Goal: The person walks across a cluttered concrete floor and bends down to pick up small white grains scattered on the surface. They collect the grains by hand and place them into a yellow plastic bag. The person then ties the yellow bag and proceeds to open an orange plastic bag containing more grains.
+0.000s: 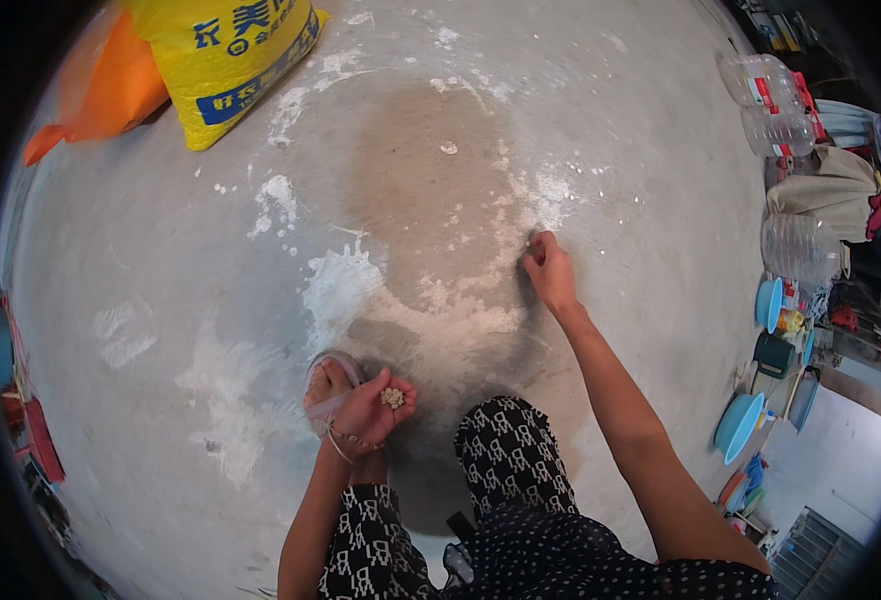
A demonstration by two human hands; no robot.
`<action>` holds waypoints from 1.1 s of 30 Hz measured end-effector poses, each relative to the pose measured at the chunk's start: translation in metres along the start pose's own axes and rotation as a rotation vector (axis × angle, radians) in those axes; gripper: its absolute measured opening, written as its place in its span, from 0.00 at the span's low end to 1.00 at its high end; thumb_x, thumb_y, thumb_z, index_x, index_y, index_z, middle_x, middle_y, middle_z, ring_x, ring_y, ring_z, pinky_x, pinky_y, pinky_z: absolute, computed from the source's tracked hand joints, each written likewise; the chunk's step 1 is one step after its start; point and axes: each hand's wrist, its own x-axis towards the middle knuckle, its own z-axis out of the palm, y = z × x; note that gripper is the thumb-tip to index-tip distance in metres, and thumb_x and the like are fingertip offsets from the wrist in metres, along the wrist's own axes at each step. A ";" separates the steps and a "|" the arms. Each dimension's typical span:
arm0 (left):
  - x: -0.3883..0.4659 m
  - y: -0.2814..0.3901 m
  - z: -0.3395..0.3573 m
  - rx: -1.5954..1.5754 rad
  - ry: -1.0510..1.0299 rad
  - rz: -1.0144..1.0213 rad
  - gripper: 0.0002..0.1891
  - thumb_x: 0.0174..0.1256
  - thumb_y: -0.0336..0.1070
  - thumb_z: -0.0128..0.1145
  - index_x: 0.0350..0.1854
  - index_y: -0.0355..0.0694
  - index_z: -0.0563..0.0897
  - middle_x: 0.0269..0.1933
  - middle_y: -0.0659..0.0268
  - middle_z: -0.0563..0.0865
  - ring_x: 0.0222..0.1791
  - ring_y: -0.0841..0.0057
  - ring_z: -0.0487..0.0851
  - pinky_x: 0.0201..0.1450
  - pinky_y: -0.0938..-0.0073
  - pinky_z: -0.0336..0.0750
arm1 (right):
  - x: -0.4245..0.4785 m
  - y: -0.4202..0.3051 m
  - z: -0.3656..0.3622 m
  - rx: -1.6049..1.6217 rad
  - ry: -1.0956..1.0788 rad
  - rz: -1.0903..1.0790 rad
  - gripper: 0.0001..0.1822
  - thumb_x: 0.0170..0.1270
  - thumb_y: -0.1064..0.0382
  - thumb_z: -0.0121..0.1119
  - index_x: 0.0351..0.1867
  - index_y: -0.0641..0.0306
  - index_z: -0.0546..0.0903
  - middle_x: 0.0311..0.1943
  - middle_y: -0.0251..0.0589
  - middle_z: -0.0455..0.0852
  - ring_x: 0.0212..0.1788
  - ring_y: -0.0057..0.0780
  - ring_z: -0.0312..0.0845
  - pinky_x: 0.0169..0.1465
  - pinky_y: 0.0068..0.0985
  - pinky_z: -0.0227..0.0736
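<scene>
In my left hand (pixel 375 411), palm up and fingers curled, lies a small heap of pale kernels (pixel 392 397), perhaps seeds or beans. That hand is above my sandalled foot (pixel 323 384). My right hand (pixel 551 271) reaches down to the concrete floor (pixel 658 315), thumb and forefinger bent towards each other. A pale speck shows at its fingertips; whether it is gripped or lies on the floor is unclear. Beyond this hand, several loose kernels (pixel 638 200) are scattered near a white stain (pixel 551 196).
A full yellow sack (pixel 185 67) bearing writing stands at the far left, beside an orange bag (pixel 122 75). Large clear plastic bottles (pixel 800 246), a beige cloth (pixel 823 191) and blue basins (pixel 739 427) line the right side. A red object (pixel 41 441) is at the left edge.
</scene>
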 end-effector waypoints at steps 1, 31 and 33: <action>-0.001 0.000 0.000 0.011 -0.001 0.009 0.19 0.71 0.46 0.43 0.36 0.32 0.79 0.37 0.59 0.82 0.38 0.72 0.80 0.43 0.73 0.76 | 0.002 0.000 0.000 -0.019 -0.016 -0.036 0.08 0.51 0.70 0.57 0.33 0.66 0.73 0.24 0.49 0.80 0.28 0.44 0.77 0.33 0.35 0.70; 0.001 0.004 0.000 -0.032 -0.031 0.170 0.20 0.71 0.47 0.42 0.44 0.32 0.77 0.42 0.57 0.82 0.44 0.69 0.81 0.48 0.68 0.77 | -0.047 -0.067 0.023 0.328 -0.032 -0.060 0.03 0.49 0.72 0.57 0.25 0.68 0.76 0.17 0.36 0.78 0.23 0.17 0.71 0.28 0.21 0.69; -0.004 0.005 0.004 -0.019 0.010 0.173 0.20 0.71 0.47 0.41 0.46 0.32 0.76 0.44 0.57 0.82 0.45 0.69 0.80 0.49 0.68 0.77 | -0.102 -0.119 0.026 0.463 -0.295 -0.130 0.02 0.53 0.73 0.55 0.28 0.64 0.76 0.24 0.29 0.76 0.28 0.14 0.70 0.32 0.16 0.68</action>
